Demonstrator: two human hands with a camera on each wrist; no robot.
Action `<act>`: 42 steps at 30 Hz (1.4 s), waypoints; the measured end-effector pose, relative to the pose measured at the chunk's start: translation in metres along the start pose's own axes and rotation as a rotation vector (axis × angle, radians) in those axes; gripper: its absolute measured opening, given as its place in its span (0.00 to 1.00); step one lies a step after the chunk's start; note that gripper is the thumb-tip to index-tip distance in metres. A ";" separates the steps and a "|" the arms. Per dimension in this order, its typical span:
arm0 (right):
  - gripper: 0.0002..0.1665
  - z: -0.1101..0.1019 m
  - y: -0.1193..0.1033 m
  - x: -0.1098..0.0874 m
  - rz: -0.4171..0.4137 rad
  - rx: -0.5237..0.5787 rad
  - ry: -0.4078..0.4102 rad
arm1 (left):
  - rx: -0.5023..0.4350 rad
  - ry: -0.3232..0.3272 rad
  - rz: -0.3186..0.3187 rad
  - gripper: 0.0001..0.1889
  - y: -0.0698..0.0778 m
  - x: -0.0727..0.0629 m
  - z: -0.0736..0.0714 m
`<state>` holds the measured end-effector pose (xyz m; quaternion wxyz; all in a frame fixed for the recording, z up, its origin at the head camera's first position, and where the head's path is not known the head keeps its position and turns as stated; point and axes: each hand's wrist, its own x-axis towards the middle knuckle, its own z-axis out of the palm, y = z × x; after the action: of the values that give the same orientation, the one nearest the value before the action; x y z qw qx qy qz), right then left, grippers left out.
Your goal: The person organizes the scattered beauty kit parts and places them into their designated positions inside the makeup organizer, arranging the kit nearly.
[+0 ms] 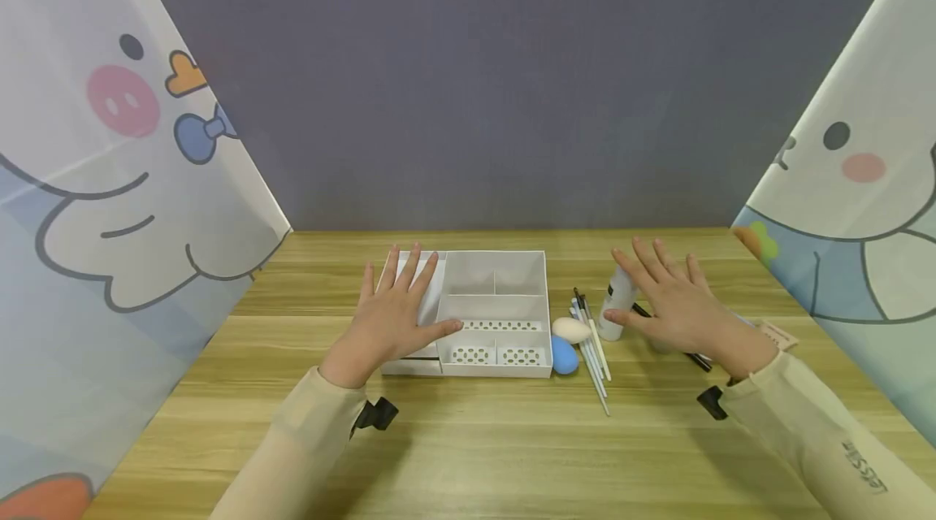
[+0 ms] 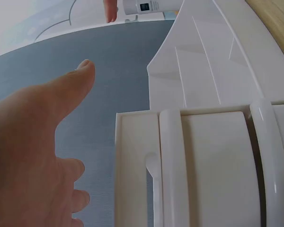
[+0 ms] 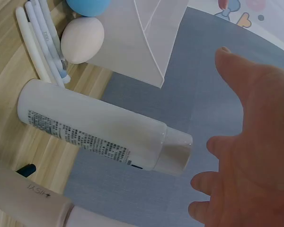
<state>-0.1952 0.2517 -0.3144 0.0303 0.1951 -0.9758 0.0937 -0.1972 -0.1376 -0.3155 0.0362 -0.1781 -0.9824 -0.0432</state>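
Across the wooden table (image 1: 483,455) I see the person's left hand (image 1: 391,321) hanging over the left part of a white organizer (image 1: 493,272), fingers spread wide and holding nothing. The right hand (image 1: 676,301), spread just as wide and equally bare, hovers near an upright white bottle (image 1: 617,309), not touching it. Between bottle and organizer lie slim brushes (image 1: 594,349), a cream sponge (image 1: 570,331) and a blue sponge (image 1: 564,355).
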 end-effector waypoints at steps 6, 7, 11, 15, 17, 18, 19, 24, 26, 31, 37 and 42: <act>0.56 -0.004 0.000 0.000 -0.007 0.019 0.001 | -0.006 0.027 0.002 0.54 -0.003 -0.002 0.001; 0.55 -0.005 0.000 0.000 -0.010 0.025 0.006 | -0.007 0.036 0.002 0.54 -0.004 -0.003 0.001; 0.52 -0.007 0.002 0.002 -0.043 0.044 0.064 | -0.030 0.089 -0.001 0.54 -0.009 -0.006 0.001; 0.50 -0.007 0.005 0.004 -0.092 0.074 0.154 | -0.058 0.164 0.004 0.53 -0.018 -0.011 0.004; 0.49 -0.006 0.005 0.004 -0.105 0.093 0.179 | -0.068 0.205 0.014 0.52 -0.024 -0.014 0.007; 0.49 -0.006 0.005 0.004 -0.106 0.106 0.185 | -0.073 0.225 0.020 0.52 -0.027 -0.016 0.008; 0.49 -0.006 0.005 0.004 -0.102 0.119 0.187 | -0.086 0.245 0.026 0.52 -0.030 -0.017 0.010; 0.48 -0.001 0.005 0.004 -0.078 0.212 0.225 | -0.206 0.362 0.058 0.51 -0.046 -0.022 0.023; 0.47 0.004 0.006 0.004 -0.072 0.252 0.256 | -0.278 0.427 0.080 0.49 -0.052 -0.023 0.030; 0.43 0.016 0.008 0.004 -0.063 0.323 0.338 | -0.438 0.521 0.087 0.46 -0.066 -0.025 0.044; 0.37 0.031 0.010 0.008 -0.072 0.399 0.423 | -0.563 0.527 0.054 0.43 -0.076 -0.031 0.058; 0.34 0.039 0.009 0.012 -0.070 0.408 0.475 | -0.655 0.565 0.048 0.40 -0.080 -0.033 0.068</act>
<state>-0.2101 0.2475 -0.3533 0.2209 0.2033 -0.8952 0.3295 -0.1987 -0.2166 -0.3920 0.2461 -0.1844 -0.8638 -0.3991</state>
